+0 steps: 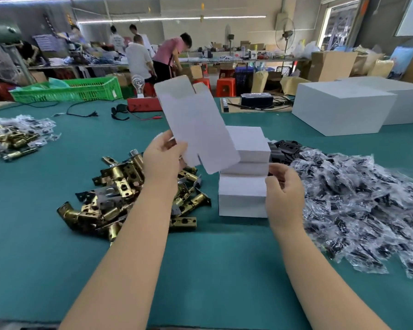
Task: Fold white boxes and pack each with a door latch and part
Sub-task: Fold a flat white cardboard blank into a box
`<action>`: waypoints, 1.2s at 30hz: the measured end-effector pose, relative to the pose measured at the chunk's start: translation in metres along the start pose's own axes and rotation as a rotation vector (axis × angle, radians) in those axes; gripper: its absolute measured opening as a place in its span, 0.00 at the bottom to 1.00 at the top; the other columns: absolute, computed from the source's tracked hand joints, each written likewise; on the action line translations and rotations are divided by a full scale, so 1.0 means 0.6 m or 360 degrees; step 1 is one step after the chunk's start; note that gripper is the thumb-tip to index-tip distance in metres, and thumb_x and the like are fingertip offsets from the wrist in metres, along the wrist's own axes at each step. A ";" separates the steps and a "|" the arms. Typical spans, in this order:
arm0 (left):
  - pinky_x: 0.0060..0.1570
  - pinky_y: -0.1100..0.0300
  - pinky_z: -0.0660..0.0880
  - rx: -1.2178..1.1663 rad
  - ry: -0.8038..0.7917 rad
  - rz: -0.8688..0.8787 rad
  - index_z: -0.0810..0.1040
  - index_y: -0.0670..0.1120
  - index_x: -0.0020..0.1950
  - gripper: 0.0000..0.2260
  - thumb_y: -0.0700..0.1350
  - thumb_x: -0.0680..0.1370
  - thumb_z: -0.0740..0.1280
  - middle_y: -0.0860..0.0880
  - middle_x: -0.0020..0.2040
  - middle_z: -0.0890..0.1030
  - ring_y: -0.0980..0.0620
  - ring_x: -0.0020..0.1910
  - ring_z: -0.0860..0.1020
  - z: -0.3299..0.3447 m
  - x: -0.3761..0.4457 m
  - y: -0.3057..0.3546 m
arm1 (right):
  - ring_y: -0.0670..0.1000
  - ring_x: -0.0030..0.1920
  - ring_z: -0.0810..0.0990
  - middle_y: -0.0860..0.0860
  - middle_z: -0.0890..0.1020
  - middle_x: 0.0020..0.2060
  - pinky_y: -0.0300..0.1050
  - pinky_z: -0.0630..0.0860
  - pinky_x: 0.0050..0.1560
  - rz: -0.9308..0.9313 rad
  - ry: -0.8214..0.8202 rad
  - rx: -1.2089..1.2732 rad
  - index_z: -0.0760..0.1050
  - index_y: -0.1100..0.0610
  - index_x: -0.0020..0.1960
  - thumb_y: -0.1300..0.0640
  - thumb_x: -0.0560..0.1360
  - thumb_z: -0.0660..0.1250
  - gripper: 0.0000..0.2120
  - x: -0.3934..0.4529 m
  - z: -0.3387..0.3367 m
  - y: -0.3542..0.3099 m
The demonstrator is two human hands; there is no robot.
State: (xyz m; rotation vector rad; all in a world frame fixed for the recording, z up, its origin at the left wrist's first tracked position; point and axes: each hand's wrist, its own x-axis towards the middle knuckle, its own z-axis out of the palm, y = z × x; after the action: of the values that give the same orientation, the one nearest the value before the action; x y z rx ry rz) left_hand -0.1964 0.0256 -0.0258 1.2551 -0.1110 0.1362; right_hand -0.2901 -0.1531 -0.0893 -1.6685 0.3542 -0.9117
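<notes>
Above the table [45, 234], left hand [162, 160] holds flat box [196, 125].

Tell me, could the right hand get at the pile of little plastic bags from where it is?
Probably yes. The right hand holds nothing and hovers by the stack of white boxes; the plastic bags lie in the open just to its right on the table, with nothing between them.

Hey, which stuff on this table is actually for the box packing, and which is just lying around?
For the job:
flat white box, gripped by the left hand
stack of white boxes by the right hand
brass door latches
bagged black parts

Lying about:
green crate
red box
black cable
large white blocks
</notes>
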 end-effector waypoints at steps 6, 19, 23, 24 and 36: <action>0.44 0.55 0.82 0.0064 -0.0438 -0.0220 0.79 0.46 0.61 0.16 0.31 0.78 0.65 0.53 0.46 0.86 0.53 0.47 0.83 0.026 -0.086 -0.095 | 0.52 0.46 0.82 0.53 0.85 0.43 0.46 0.80 0.46 0.0176 -0.0435 0.0532 0.84 0.55 0.45 0.50 0.78 0.63 0.13 -0.037 -0.020 -0.007; 0.49 0.65 0.76 0.0412 -0.0876 -0.0093 0.71 0.56 0.63 0.25 0.55 0.67 0.70 0.59 0.55 0.80 0.58 0.56 0.78 0.031 -0.119 -0.119 | 0.53 0.44 0.81 0.53 0.84 0.47 0.47 0.79 0.42 0.0441 -0.0942 0.0787 0.82 0.52 0.54 0.54 0.72 0.70 0.12 -0.026 -0.047 0.004; 0.58 0.58 0.69 0.1264 -0.0611 0.0536 0.54 0.55 0.74 0.53 0.69 0.54 0.72 0.55 0.65 0.67 0.57 0.64 0.67 0.032 -0.137 -0.113 | 0.52 0.45 0.81 0.53 0.83 0.48 0.47 0.77 0.43 0.0459 -0.1034 0.1008 0.76 0.57 0.58 0.59 0.69 0.60 0.18 -0.020 -0.049 0.007; 0.58 0.58 0.67 0.1457 -0.0521 0.0669 0.51 0.55 0.74 0.55 0.71 0.54 0.70 0.53 0.64 0.65 0.55 0.63 0.65 0.032 -0.137 -0.110 | 0.50 0.45 0.81 0.51 0.84 0.48 0.45 0.78 0.42 0.0479 -0.0988 0.1120 0.75 0.57 0.58 0.57 0.70 0.59 0.18 -0.019 -0.048 0.006; 0.69 0.52 0.46 0.1914 -0.0644 0.1149 0.47 0.49 0.75 0.52 0.65 0.57 0.67 0.49 0.62 0.61 0.48 0.62 0.60 0.051 -0.137 -0.130 | 0.49 0.36 0.82 0.51 0.85 0.37 0.41 0.77 0.34 0.0705 -0.0682 0.0815 0.85 0.55 0.39 0.57 0.64 0.74 0.04 0.001 -0.060 0.010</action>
State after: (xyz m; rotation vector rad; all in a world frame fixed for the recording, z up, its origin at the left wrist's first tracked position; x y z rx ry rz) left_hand -0.2651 -0.0310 -0.1028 2.3832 -0.9431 0.6354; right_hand -0.3148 -0.1801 -0.0925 -1.1964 0.1641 -0.2654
